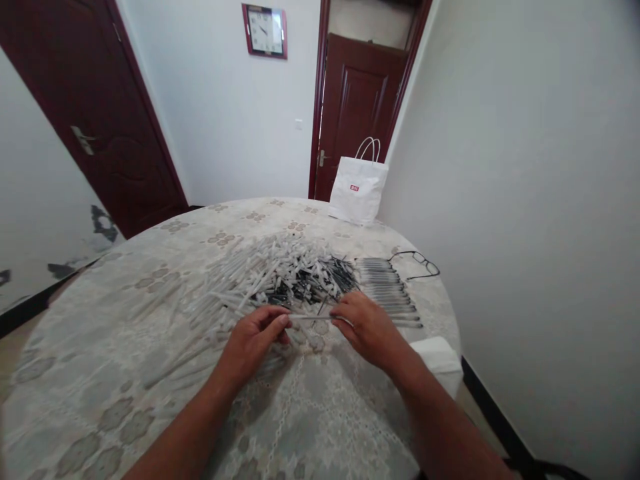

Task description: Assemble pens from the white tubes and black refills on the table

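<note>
My left hand [257, 340] and my right hand [367, 327] hold one thin pen [310, 317] between them, level above the table, each pinching one end. Just beyond the hands lies a big heap of pen parts [280, 277]: pale clear barrels on the left, black and white pieces in the middle. To the right of the heap, several finished pens [390, 293] lie side by side in a neat row, close to my right hand.
The round table [125, 373] has a lace-patterned cloth. A pair of glasses [420, 263] lies by the pen row. A white paper bag [357, 187] stands at the far edge. The wall is close on the right; dark doors stand behind.
</note>
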A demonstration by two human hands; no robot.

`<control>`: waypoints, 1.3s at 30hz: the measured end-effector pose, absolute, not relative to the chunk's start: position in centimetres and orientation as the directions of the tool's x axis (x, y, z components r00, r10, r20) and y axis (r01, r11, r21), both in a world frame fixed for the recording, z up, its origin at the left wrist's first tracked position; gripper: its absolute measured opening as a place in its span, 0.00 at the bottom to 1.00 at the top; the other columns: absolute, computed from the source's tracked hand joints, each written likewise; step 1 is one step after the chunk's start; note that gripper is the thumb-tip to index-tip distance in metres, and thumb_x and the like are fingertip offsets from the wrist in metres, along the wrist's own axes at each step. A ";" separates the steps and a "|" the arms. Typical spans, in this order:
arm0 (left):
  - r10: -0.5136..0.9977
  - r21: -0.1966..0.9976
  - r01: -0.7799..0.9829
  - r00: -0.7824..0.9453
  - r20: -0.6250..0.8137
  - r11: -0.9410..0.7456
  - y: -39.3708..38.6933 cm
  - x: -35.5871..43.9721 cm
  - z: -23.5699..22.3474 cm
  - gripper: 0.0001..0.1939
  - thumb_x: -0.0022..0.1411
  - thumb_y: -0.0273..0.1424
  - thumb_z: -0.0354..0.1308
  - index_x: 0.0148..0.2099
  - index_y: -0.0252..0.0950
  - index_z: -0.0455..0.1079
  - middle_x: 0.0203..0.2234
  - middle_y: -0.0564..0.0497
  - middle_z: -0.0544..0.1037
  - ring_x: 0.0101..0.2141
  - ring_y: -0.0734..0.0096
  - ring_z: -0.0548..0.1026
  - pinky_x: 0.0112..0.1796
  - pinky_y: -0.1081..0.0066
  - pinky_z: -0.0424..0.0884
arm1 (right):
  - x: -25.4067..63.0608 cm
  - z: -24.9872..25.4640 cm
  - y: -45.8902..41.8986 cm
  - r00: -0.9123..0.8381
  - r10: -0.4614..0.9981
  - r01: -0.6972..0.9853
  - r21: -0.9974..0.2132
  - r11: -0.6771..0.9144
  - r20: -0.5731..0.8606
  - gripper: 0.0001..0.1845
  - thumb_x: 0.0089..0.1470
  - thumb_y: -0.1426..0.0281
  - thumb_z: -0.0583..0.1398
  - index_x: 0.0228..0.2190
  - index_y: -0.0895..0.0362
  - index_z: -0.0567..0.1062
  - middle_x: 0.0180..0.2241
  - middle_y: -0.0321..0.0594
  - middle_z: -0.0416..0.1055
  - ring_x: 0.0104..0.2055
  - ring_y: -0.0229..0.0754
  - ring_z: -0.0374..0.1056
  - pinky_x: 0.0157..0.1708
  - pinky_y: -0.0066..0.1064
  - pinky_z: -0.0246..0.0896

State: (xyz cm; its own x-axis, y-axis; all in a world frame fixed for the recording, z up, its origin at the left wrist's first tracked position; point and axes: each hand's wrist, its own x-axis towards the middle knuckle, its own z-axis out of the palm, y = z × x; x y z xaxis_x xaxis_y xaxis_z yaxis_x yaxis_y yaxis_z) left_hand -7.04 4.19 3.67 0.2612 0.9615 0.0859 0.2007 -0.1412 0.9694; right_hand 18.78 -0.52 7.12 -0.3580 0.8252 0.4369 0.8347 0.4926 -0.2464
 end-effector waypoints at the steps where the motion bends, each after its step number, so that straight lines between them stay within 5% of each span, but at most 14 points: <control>1: 0.957 0.953 0.242 0.268 0.113 -0.181 4.0 -7.0 3.8 0.15 0.62 0.43 0.59 0.43 0.38 0.77 0.25 0.52 0.79 0.27 0.65 0.79 0.34 0.68 0.73 | 20.1 7.6 -0.7 -0.358 0.836 0.854 -0.217 0.473 0.416 0.06 0.62 0.70 0.60 0.37 0.53 0.79 0.36 0.42 0.74 0.42 0.45 0.68 0.44 0.36 0.64; 9: 0.793 0.619 0.505 0.475 0.383 -0.601 3.3 -6.0 2.0 0.12 0.68 0.37 0.53 0.41 0.39 0.76 0.34 0.48 0.81 0.35 0.63 0.78 0.40 0.68 0.71 | 35.3 5.8 3.1 -0.026 0.974 0.995 -0.091 0.047 0.225 0.12 0.59 0.71 0.60 0.42 0.58 0.81 0.41 0.46 0.77 0.45 0.44 0.71 0.49 0.31 0.61; 13: 0.717 0.521 0.503 0.574 0.394 -0.689 3.4 -5.8 0.9 0.11 0.70 0.35 0.51 0.43 0.39 0.74 0.34 0.48 0.81 0.36 0.65 0.78 0.40 0.69 0.71 | 37.9 3.1 5.5 0.005 0.986 0.997 -0.080 0.009 0.166 0.13 0.59 0.71 0.59 0.43 0.57 0.81 0.42 0.45 0.78 0.47 0.44 0.72 0.50 0.30 0.60; 39: 0.690 0.451 0.524 0.589 0.421 -0.723 3.7 -6.0 0.7 0.10 0.70 0.32 0.50 0.43 0.38 0.73 0.34 0.48 0.80 0.35 0.66 0.79 0.39 0.70 0.71 | 37.1 2.0 8.8 0.107 0.978 0.991 0.057 -0.119 0.177 0.14 0.62 0.69 0.57 0.45 0.57 0.80 0.45 0.49 0.75 0.50 0.46 0.67 0.51 0.32 0.57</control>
State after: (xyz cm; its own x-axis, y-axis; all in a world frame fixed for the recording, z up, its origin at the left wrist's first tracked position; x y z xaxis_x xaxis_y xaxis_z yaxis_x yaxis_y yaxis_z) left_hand -5.98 3.67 0.66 0.5890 0.6898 0.4211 0.5237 -0.7226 0.4511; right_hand 37.12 8.85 1.96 0.1067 0.9784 0.1771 0.9913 -0.1185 0.0571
